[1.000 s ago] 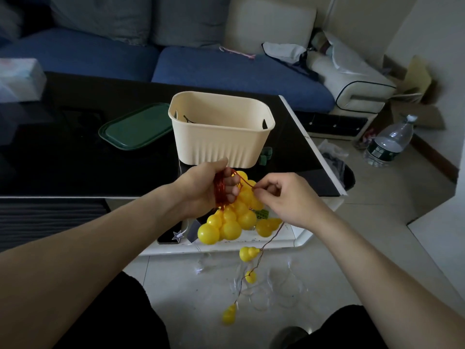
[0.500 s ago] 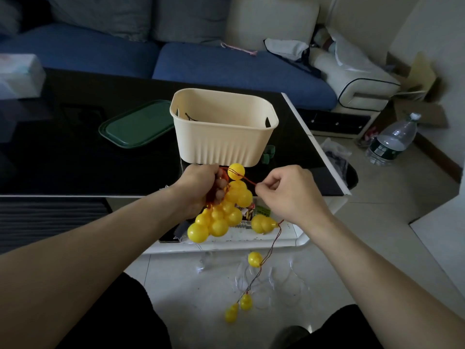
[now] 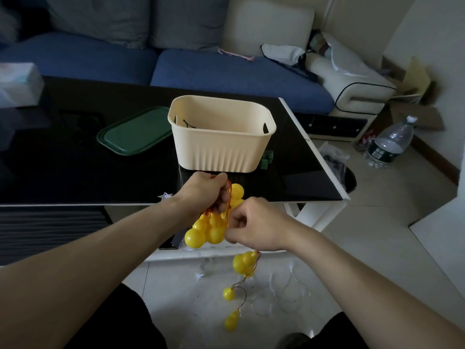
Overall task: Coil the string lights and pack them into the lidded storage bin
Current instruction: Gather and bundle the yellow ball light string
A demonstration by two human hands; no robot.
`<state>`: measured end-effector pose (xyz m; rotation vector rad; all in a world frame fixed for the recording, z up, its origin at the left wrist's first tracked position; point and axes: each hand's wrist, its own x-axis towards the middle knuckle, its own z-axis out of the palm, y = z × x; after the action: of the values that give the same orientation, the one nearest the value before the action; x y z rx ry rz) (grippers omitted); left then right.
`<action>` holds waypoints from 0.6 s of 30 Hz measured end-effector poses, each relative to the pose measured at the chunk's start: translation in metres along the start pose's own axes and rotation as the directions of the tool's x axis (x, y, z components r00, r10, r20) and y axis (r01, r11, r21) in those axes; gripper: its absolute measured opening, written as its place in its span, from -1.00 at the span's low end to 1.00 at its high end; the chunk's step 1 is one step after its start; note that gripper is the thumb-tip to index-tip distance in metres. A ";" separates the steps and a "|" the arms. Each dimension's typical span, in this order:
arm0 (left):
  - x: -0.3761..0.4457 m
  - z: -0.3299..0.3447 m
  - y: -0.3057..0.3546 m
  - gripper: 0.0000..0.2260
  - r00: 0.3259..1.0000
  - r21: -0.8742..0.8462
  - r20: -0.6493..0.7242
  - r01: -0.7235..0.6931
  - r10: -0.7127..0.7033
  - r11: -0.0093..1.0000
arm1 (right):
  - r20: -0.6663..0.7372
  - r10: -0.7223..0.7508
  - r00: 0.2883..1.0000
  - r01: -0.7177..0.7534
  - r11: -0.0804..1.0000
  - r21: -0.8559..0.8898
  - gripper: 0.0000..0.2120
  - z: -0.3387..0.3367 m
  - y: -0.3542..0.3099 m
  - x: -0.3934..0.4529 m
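Right hand (image 3: 254,224) has dropped beside the bundle, pinching wire; left hand (image 3: 205,195) grips coiled lights (image 3: 210,229). Light, floppy, tangle-prone: hold the wire.

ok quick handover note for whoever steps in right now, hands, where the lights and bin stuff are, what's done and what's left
Left hand: grips the coiled bundle of yellow gourd-shaped string lights by the gathered red wire, in front of the table edge.
Right hand: pinches the wire beside the bundle.
Loose tail: a few bulbs hang below the right hand toward the floor.
Cream bin: on the black table, open. Green lid lies to its left.
Done: most of the strand coiled.
Left: wind in the tail, put the coil in the bin, fit the lid.
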<state>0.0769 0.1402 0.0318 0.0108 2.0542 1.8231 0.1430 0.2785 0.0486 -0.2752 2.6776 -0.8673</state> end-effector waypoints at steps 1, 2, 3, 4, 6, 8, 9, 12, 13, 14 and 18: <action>0.000 0.001 0.000 -0.69 1.000 0.004 0.011 0.012 -0.012 1.000 | 0.044 -0.015 0.999 0.013 0.999 0.031 -0.79 0.001 -0.002 0.000; -0.001 0.002 0.001 -0.69 0.999 0.006 0.022 0.028 -0.028 1.000 | 0.070 -0.028 0.997 0.023 0.998 0.063 -0.82 0.001 -0.003 0.000; -0.001 0.003 0.001 -0.70 0.998 0.008 0.035 0.043 -0.043 0.999 | 0.081 -0.036 0.996 0.029 0.996 0.089 -0.84 0.002 -0.005 0.000; -0.002 0.003 0.002 -0.71 0.997 0.008 0.049 0.053 -0.053 0.999 | 0.085 -0.038 0.996 0.029 0.994 0.109 -0.85 0.002 -0.005 0.001; -0.001 0.003 0.002 -0.72 0.996 0.010 0.070 0.058 -0.059 0.998 | 0.093 -0.030 0.995 0.017 0.991 0.136 -0.87 0.002 -0.003 0.003; 0.000 0.001 0.002 -0.70 0.995 0.021 0.075 0.063 -0.065 0.998 | 0.083 -0.002 0.997 -0.009 0.991 0.132 -0.88 0.001 0.000 0.005; 0.001 0.000 0.001 -0.69 0.995 0.036 0.067 0.068 -0.070 0.997 | 0.063 0.016 0.998 -0.024 0.992 0.122 -0.86 0.001 0.003 0.006; 0.001 -0.002 0.002 -0.66 0.993 0.059 0.049 0.101 -0.103 0.993 | -0.016 0.067 0.998 -0.065 0.992 0.108 -0.83 -0.003 0.010 0.011; 0.001 -0.002 0.003 -0.65 0.989 0.056 0.076 0.124 -0.128 0.991 | -0.022 0.077 0.997 -0.074 0.991 0.111 -0.84 -0.005 0.012 0.012; 0.000 -0.002 0.004 -0.65 0.981 0.063 0.121 0.148 -0.155 0.987 | -0.011 0.081 0.997 -0.079 0.991 0.111 -0.85 -0.006 0.014 0.012; -0.002 0.000 0.006 -0.64 0.937 0.055 0.268 0.218 -0.225 0.974 | 0.079 0.066 0.995 -0.069 0.997 0.028 -0.83 -0.004 0.013 0.011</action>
<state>0.0775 0.1408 0.0378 0.0334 1.8063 1.5640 0.1308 0.2875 0.0414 -0.2057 2.5842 -0.8585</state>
